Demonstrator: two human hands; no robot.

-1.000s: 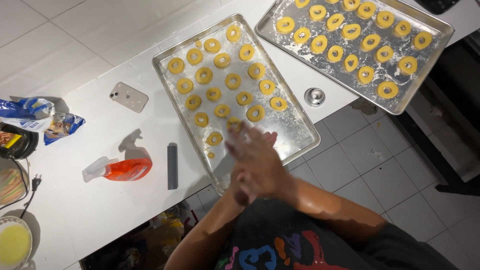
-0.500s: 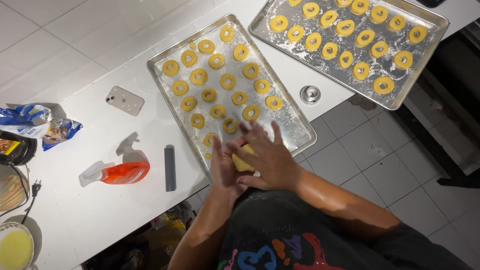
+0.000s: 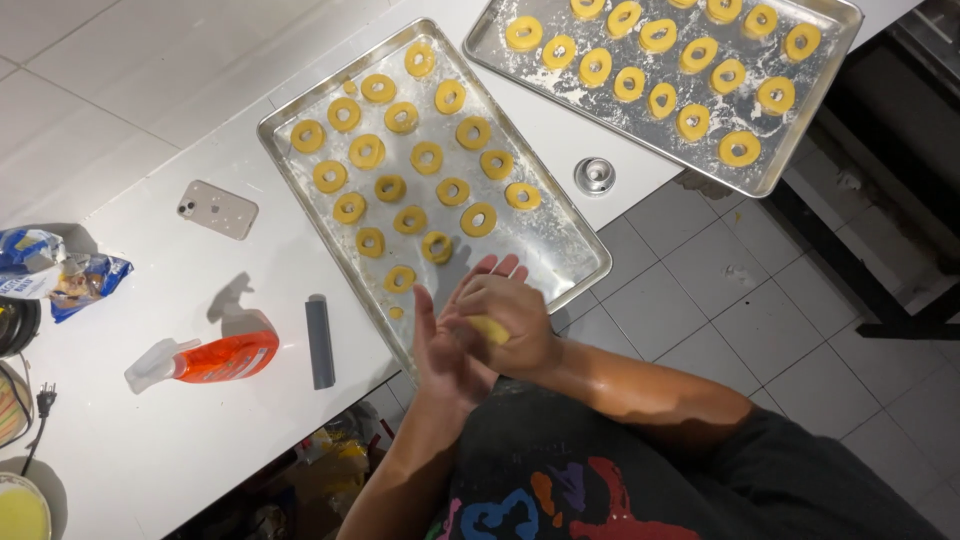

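Dough [image 3: 489, 328], a small yellow lump, sits pressed between our two palms just over the near corner of the closer tray [image 3: 560, 250]; our right hand [image 3: 510, 325] lies on top with its fingers curled loosely over the lump, and our left hand [image 3: 445, 345] is under and beside it, flat and open, fingers stretched toward the tray; only a sliver of the dough shows between them, so we cannot tell its exact shape; just beyond our fingertips the tray holds rows of yellow dough rings [image 3: 412, 185], each with a hole in the middle, set apart from one another, the nearest ring [image 3: 400, 278] lying close to our left fingers near the tray's edge; the tray rests at a slant on the white counter [image 3: 200, 440], its near corner reaching out over the tiled floor [image 3: 700, 290]; to the right of it a small round metal cutter [image 3: 594, 176] stands on the counter, between the two trays; farther off a second tray [image 3: 770, 175] carries more of the same rings on a floury surface; to the left of our hands a dark slim bar [image 3: 320, 342] lies on the counter, with an orange spray bottle [image 3: 215, 358] on its side just beside it; beyond those a phone [image 3: 217, 210] lies face down, and a blue packet [image 3: 60, 275] sits at the far left edge.
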